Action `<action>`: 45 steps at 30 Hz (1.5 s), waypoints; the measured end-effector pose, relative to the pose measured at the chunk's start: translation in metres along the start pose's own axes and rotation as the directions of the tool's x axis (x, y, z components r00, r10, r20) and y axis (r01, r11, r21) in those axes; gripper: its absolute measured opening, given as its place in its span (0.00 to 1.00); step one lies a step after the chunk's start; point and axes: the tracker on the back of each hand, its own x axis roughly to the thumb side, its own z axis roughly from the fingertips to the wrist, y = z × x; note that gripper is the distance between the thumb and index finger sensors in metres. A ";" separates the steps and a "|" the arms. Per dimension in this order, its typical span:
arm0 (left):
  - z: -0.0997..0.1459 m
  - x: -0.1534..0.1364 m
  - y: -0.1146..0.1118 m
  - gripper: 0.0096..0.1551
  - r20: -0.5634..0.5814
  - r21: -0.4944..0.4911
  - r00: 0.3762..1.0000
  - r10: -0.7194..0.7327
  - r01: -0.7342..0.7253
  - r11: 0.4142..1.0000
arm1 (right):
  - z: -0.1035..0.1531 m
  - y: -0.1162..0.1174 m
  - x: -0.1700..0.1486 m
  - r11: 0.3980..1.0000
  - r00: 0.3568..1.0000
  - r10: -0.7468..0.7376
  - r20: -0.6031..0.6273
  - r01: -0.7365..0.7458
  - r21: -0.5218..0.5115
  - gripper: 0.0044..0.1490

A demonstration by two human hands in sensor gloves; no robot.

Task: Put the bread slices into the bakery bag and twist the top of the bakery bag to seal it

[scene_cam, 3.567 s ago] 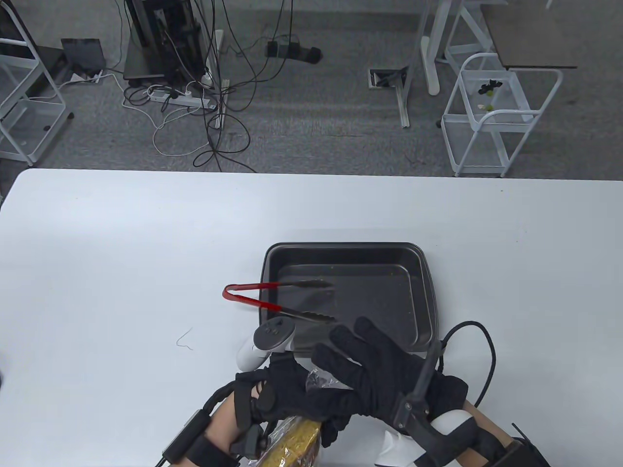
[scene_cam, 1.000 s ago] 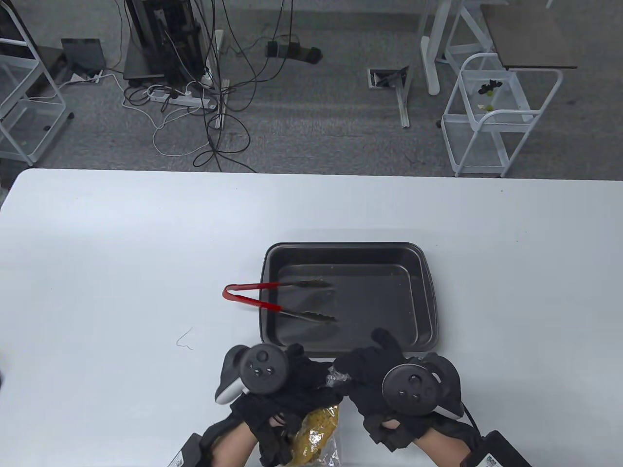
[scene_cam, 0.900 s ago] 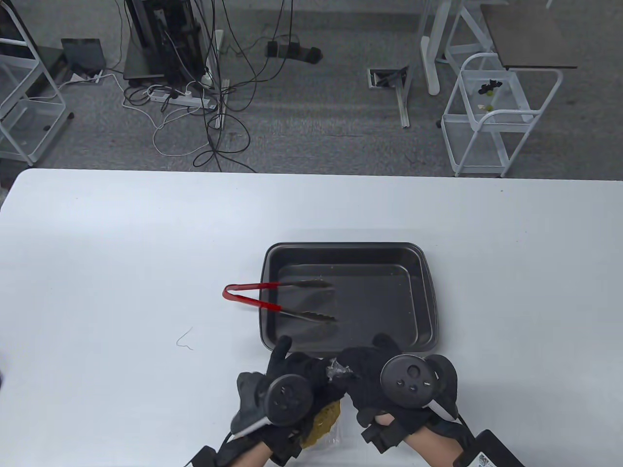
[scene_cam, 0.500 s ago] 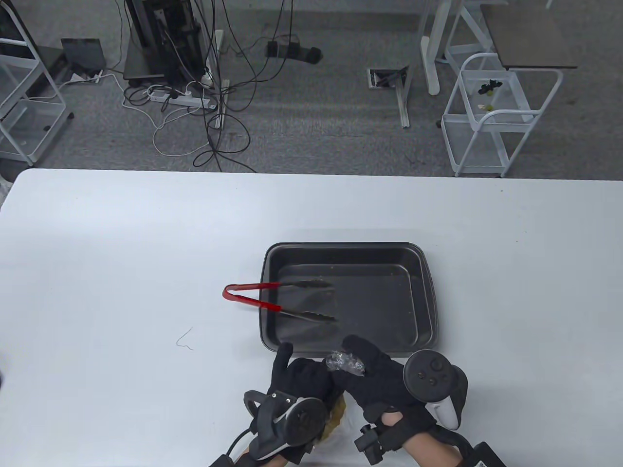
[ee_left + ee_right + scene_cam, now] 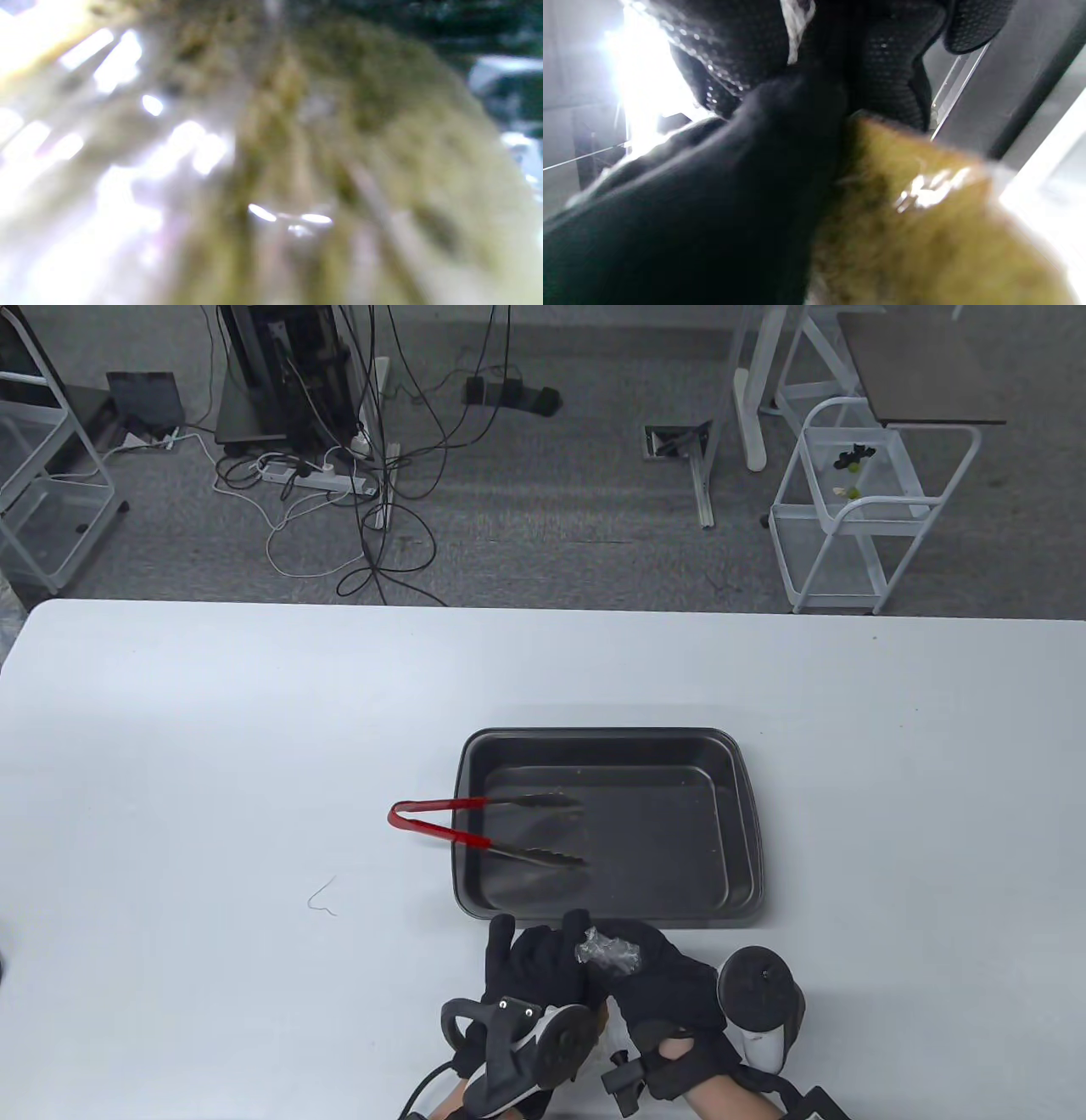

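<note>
Clear plastic bag neck pinched by right hand, left hand gripping below w/ bread inside; loose grip = twist may unwind.

Bread slices blurred at the left wrist, bag body hidden under the hands

A lab or office workroom: grey carpet strewn with cables and a power strip, an equipment stand, white wire carts, and a plain white table.
</note>
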 end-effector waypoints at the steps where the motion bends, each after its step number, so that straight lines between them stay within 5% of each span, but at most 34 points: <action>1: 0.001 -0.004 0.001 0.46 0.022 -0.052 0.999 0.032 -0.031 0.998 | 0.000 -0.004 -0.003 1.000 1.000 -0.014 -0.008 0.014 -0.022 0.32; 4: 0.006 -0.013 0.005 0.51 0.031 -0.153 0.984 0.175 -0.169 0.974 | -0.002 -0.010 -0.005 0.995 0.994 -0.103 -0.030 0.103 -0.005 0.32; 7: 0.006 -0.019 0.001 0.59 -0.021 -0.117 0.956 0.292 -0.293 0.949 | -0.004 -0.009 -0.001 0.992 0.991 -0.129 0.019 0.129 0.001 0.31; 10: 0.003 -0.026 -0.004 0.67 -0.036 -0.115 0.938 0.345 -0.347 0.931 | -0.011 -0.009 -0.004 0.959 0.965 -0.259 0.029 0.254 0.127 0.31; 14: 0.000 -0.036 -0.013 0.72 -0.107 -0.217 0.876 0.470 -0.482 0.849 | -0.016 -0.006 -0.006 0.827 0.884 -0.467 -0.023 0.446 0.341 0.30; 18: 0.002 -0.035 -0.014 0.73 -0.113 -0.186 0.939 0.325 -0.342 0.921 | -0.014 0.000 -0.002 0.821 0.901 -0.434 -0.007 0.398 0.409 0.30; 21: 0.007 -0.023 -0.008 0.72 -0.095 -0.109 0.976 0.195 -0.205 0.973 | -0.011 -0.001 0.008 0.887 0.939 -0.340 0.048 0.304 0.347 0.30; 25: 0.012 -0.028 0.021 0.70 -0.027 -0.142 0.997 0.071 -0.074 0.987 | -0.008 -0.010 0.017 0.950 0.970 -0.210 0.121 0.173 0.262 0.30; 30: 0.013 -0.111 0.070 0.50 -0.255 0.054 0.966 -0.049 0.065 0.996 | 0.000 -0.003 0.016 0.966 0.988 -0.111 0.111 0.081 0.247 0.30; 36: 0.013 -0.230 0.062 0.38 -0.562 -0.159 0.794 -0.230 0.170 0.973 | 0.000 0.004 0.026 0.965 0.988 -0.088 0.124 0.054 0.256 0.30; 41: -0.001 -0.272 0.039 0.30 -0.588 -0.326 0.716 -0.375 0.215 0.921 | 0.001 0.002 0.026 0.966 0.990 -0.083 0.117 0.052 0.254 0.30; 45: -0.020 -0.287 0.025 0.28 -0.609 -0.346 0.732 -0.305 0.101 0.933 | 0.000 0.001 0.026 0.966 0.990 -0.083 0.114 0.051 0.254 0.30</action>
